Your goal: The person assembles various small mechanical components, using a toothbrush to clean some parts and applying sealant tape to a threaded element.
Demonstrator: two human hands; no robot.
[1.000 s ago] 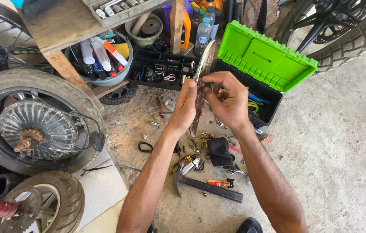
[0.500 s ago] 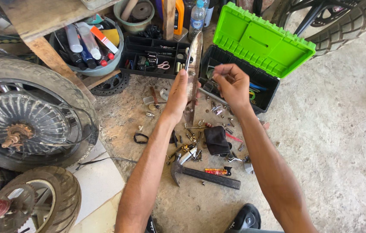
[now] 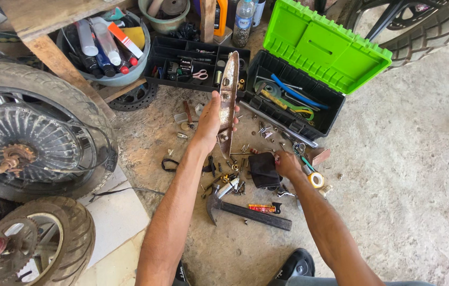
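- rusty metal, long and narrow, is what is held in the left hand point(image 3: 209, 121): the metal strip point(image 3: 228, 103) is kept upright, with the thumb pressed on its near face and the fingers wrapped behind its lower half.
- the strip's top end is seen against the near edge of the black tray point(image 3: 195, 66), and its lower end juts out below the hand.
- the right hand point(image 3: 288, 163) is lowered to the concrete floor point(image 3: 404, 175), its fingers curled down among small parts; whether anything is pinched cannot be told.
- a black pouch point(image 3: 263, 170) is touched on its right side by that hand, and a yellow tape measure point(image 3: 316, 179) lies just beside it.
- one hammer point(image 3: 245, 209) lies near the front of the scatter of bolts.
- one green-lidded toolbox point(image 3: 319, 45) stands open behind the hand.
- two tyres point(image 3: 34, 127) are counted at the floor's left edge.
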